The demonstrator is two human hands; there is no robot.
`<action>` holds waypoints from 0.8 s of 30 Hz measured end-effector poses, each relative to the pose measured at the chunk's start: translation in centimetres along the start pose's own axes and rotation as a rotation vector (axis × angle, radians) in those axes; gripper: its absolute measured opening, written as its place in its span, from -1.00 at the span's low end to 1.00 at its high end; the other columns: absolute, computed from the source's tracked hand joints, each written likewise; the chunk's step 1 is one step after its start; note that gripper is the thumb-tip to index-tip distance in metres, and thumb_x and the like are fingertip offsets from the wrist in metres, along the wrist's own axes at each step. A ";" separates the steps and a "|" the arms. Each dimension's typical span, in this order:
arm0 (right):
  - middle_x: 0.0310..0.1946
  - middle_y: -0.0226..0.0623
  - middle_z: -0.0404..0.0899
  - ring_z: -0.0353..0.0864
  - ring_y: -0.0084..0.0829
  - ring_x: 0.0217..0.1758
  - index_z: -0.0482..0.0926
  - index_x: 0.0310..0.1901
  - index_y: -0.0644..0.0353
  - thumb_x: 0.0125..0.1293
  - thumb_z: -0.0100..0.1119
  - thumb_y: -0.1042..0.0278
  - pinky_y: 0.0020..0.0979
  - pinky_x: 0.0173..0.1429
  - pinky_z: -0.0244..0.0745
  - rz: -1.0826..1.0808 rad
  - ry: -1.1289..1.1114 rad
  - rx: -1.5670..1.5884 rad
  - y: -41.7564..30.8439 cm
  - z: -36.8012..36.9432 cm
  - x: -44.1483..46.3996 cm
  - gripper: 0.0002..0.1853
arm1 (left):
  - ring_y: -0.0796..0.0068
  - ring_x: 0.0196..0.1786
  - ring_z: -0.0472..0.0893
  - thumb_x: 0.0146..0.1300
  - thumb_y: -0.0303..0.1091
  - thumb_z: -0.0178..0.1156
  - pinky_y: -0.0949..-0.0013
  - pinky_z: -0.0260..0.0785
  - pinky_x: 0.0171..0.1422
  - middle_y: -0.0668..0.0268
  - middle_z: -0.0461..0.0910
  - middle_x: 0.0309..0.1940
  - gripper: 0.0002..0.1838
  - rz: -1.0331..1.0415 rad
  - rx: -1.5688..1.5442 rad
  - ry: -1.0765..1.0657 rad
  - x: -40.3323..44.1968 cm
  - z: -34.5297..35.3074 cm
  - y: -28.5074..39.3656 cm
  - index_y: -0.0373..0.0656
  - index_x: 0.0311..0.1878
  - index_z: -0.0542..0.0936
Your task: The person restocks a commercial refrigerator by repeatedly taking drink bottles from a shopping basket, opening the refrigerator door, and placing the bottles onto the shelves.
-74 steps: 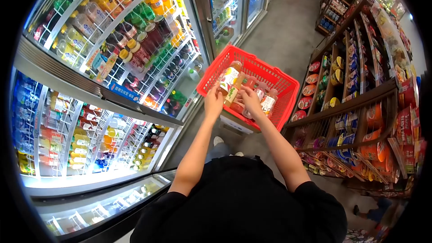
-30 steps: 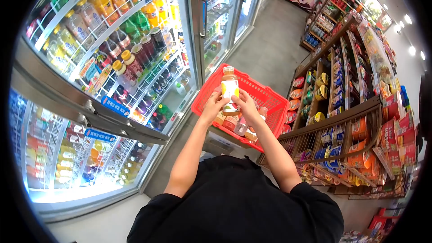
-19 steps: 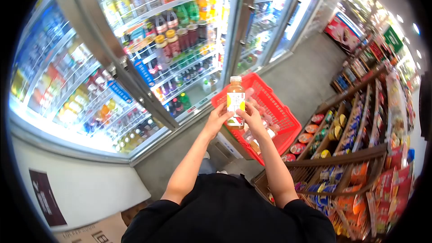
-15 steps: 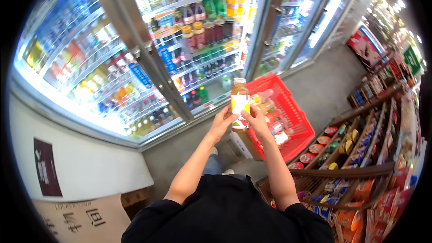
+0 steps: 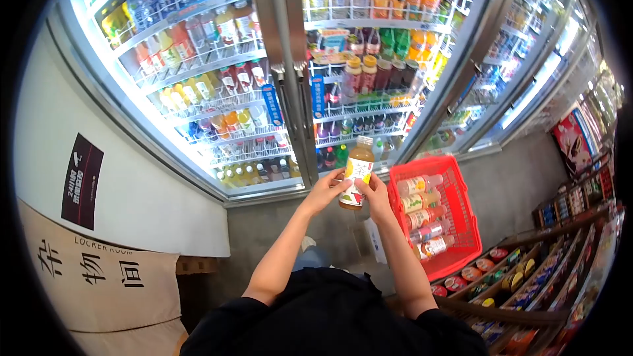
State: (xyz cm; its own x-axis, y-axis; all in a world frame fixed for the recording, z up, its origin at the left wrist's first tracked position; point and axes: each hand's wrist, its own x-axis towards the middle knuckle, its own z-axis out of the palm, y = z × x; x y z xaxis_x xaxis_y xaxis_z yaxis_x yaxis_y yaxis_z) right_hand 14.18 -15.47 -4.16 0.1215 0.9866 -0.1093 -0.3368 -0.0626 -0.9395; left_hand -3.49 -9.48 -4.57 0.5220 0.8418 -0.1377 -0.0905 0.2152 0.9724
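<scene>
Between my two hands is a bottle of amber-brown drink (image 5: 357, 175) with a pale cap and a white and yellow label, tilted slightly to the right at the top. My left hand (image 5: 328, 191) is closed on its left side, thumb across the label. From the right, my right hand (image 5: 376, 195) grips the other side, its thumb also on the label. Just right of my right hand, a red plastic basket (image 5: 469, 224) holds several drink bottles (image 5: 422, 202) lying on their sides in a row.
Ahead stand glass-door drinks coolers (image 5: 290, 92) with stocked shelves and metal door frames. A snack rack (image 5: 514, 277) with tubs and packets is at lower right. On the left are a white panel (image 5: 132, 178) and a beige curtain (image 5: 105, 283). Grey floor (image 5: 511, 181) shows beyond the basket.
My view has turned left, so the coolers and basket appear farther right, and the basket's bottles show more plainly. Both hands still hold the bottle, which now leans slightly right.
</scene>
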 end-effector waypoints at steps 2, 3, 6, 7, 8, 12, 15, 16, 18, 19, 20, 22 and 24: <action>0.03 -0.29 0.66 0.64 -0.50 0.06 0.48 0.23 0.28 0.37 0.34 0.31 -0.40 0.18 0.52 0.009 -0.029 0.004 -0.3 1.5 2.2 -0.54 | 0.62 -0.04 0.57 0.42 -0.23 0.27 0.46 0.44 0.14 0.30 0.61 0.04 -0.47 0.182 0.104 0.128 1.7 -2.6 0.2 -0.23 0.37 0.46; 0.03 -0.28 0.66 0.64 -0.50 0.06 0.49 0.22 0.27 0.36 0.34 0.32 -0.41 0.17 0.53 0.002 -0.045 0.021 -0.6 2.2 3.3 -0.54 | 0.63 -0.05 0.57 0.42 -0.25 0.27 0.47 0.44 0.12 0.30 0.61 0.02 -0.51 0.244 0.070 0.224 2.0 -3.3 1.5 -0.22 0.34 0.48; 0.05 -0.27 0.66 0.65 -0.50 0.07 0.48 0.21 0.27 0.36 0.34 0.34 -0.42 0.19 0.53 0.024 -0.049 0.031 -2.2 5.0 5.7 -0.55 | 0.64 -0.07 0.55 0.41 -0.28 0.28 0.49 0.41 0.05 0.31 0.60 -0.04 -0.57 0.370 0.025 0.416 3.9 -6.3 5.1 -0.20 0.27 0.52; 0.05 -0.28 0.66 0.65 -0.49 0.07 0.48 0.22 0.28 0.36 0.34 0.34 -0.41 0.19 0.53 -0.006 -0.074 0.027 -2.6 5.8 6.6 -0.55 | 0.63 -0.08 0.54 0.40 -0.27 0.29 0.48 0.40 0.05 0.30 0.57 -0.02 -0.55 0.401 0.087 0.475 4.7 -7.4 6.3 -0.20 0.28 0.51; 0.04 -0.28 0.66 0.65 -0.49 0.07 0.47 0.22 0.29 0.36 0.34 0.34 -0.40 0.20 0.53 -0.039 -0.096 0.021 -3.0 6.4 7.5 -0.54 | 0.62 -0.09 0.53 0.39 -0.26 0.30 0.48 0.39 0.05 0.28 0.55 0.00 -0.53 0.434 0.149 0.530 5.5 -8.3 7.6 -0.19 0.30 0.49; 0.09 -0.26 0.64 0.62 -0.47 0.14 0.45 0.24 0.31 0.35 0.35 0.38 -0.39 0.27 0.47 -0.093 -0.127 0.006 -4.0 9.2 11.6 -0.52 | 0.52 -0.11 0.53 0.34 -0.15 0.36 0.41 0.39 0.06 0.20 0.45 0.10 -0.40 0.543 0.152 0.660 9.5 -12.2 11.0 -0.17 0.35 0.41; 0.11 -0.25 0.63 0.60 -0.47 0.16 0.43 0.26 0.31 0.36 0.34 0.41 -0.39 0.30 0.45 -0.105 -0.157 0.018 -5.1 11.3 13.9 -0.51 | 0.27 -0.07 0.57 0.33 0.04 0.33 0.26 0.42 0.09 0.12 0.50 0.08 -0.33 0.526 0.371 0.838 12.7 -15.4 11.3 -0.30 0.27 0.45; 0.11 -0.25 0.63 0.60 -0.48 0.16 0.43 0.26 0.31 0.36 0.33 0.42 -0.40 0.30 0.45 -0.118 -0.178 0.017 -5.4 12.0 14.4 -0.52 | 0.27 -0.07 0.57 0.33 0.04 0.33 0.26 0.42 0.09 0.12 0.50 0.08 -0.33 0.531 0.368 0.840 13.7 -16.3 10.8 -0.30 0.27 0.45; 0.11 -0.25 0.63 0.61 -0.49 0.15 0.43 0.27 0.31 0.37 0.32 0.43 -0.40 0.29 0.46 -0.142 -0.188 0.004 -5.7 13.2 15.3 -0.52 | 0.12 -0.02 0.64 0.38 0.17 0.21 0.19 0.43 0.10 -0.04 0.62 -0.03 -0.34 0.402 0.366 0.672 15.9 -17.9 10.9 -0.38 0.10 0.57; 0.11 -0.26 0.63 0.61 -0.49 0.15 0.43 0.27 0.31 0.37 0.32 0.43 -0.40 0.28 0.47 -0.145 -0.157 0.025 -5.2 13.6 15.8 -0.52 | -0.01 0.01 0.67 0.41 0.28 0.09 0.15 0.45 0.10 -0.17 0.68 -0.14 -0.28 0.368 0.408 0.602 13.9 -16.4 14.2 -0.40 -0.06 0.64; 0.11 -0.26 0.63 0.61 -0.48 0.14 0.43 0.28 0.30 0.37 0.32 0.43 -0.40 0.27 0.47 -0.141 -0.134 0.045 -4.5 14.1 16.2 -0.51 | -0.09 -0.02 0.68 0.41 0.33 0.03 0.11 0.46 0.07 -0.19 0.68 -0.18 -0.22 0.346 0.433 0.577 15.0 -17.0 13.9 -0.42 -0.09 0.64; 0.11 -0.27 0.64 0.62 -0.48 0.14 0.44 0.28 0.30 0.36 0.33 0.42 -0.40 0.27 0.47 -0.142 -0.126 0.038 -3.3 14.9 16.8 -0.51 | -0.07 -0.04 0.69 0.40 0.40 -0.03 0.11 0.47 0.07 -0.16 0.69 -0.22 -0.15 0.315 0.396 0.598 16.8 -17.7 13.4 -0.44 -0.12 0.64; 0.11 -0.28 0.64 0.62 -0.48 0.14 0.44 0.27 0.30 0.35 0.34 0.42 -0.40 0.27 0.46 -0.133 -0.124 0.033 -2.6 15.6 17.1 -0.51 | 0.22 -0.24 0.71 0.40 0.41 -0.04 0.27 0.48 -0.06 0.07 0.70 -0.39 -0.17 0.311 0.174 0.522 17.9 -18.0 13.0 -0.36 -0.26 0.67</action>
State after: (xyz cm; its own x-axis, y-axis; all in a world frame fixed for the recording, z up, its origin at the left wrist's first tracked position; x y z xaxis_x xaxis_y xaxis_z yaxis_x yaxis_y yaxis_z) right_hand 2.53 3.90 1.45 0.0516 0.9970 0.0582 -0.3565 0.0728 -0.9315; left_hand -10.63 17.33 2.20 0.0071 0.9921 0.1255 -0.0095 -0.1254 0.9921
